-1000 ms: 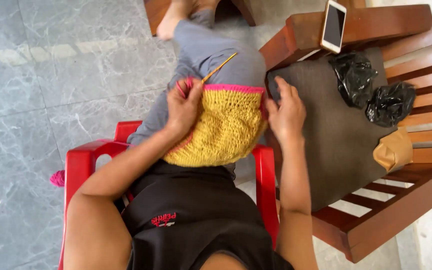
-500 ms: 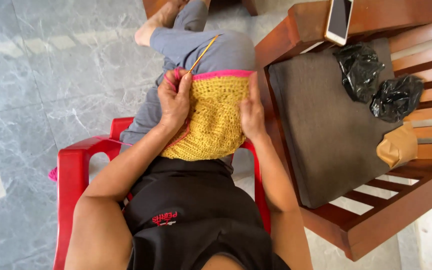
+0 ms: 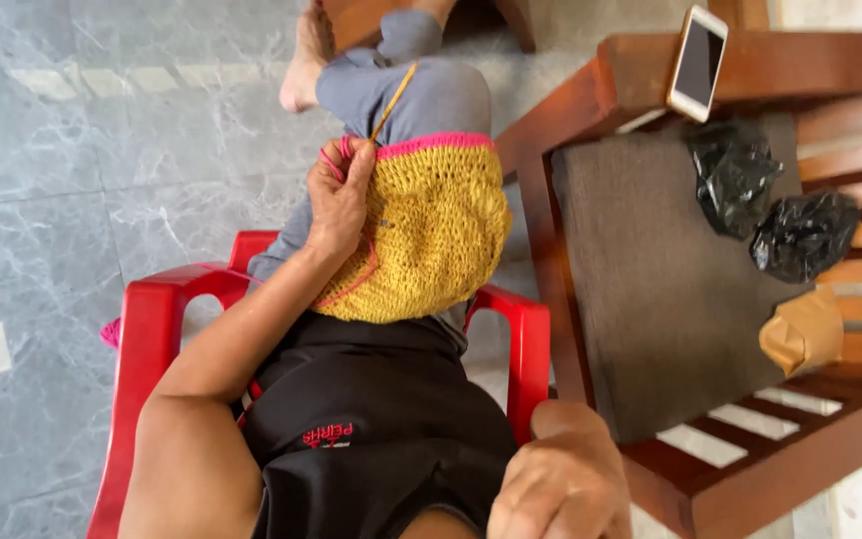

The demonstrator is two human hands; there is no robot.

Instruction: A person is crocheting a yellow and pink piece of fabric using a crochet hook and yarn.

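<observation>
1. Yarn in pink is lying beside the red chair, feeding up to the work.
2. The left hand is pinching the hook and pink strand at the rim of the crochet piece, which is lying on the lap.
3. The yellow body is looking finished; the pink border is only starting.
4. The right hand is hanging low, loosely curled, holding nothing.

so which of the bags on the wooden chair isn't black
The tan bag, crumpled at the seat's edge nearest the camera. The two black bags lie farther up, closer to the phone.
</observation>
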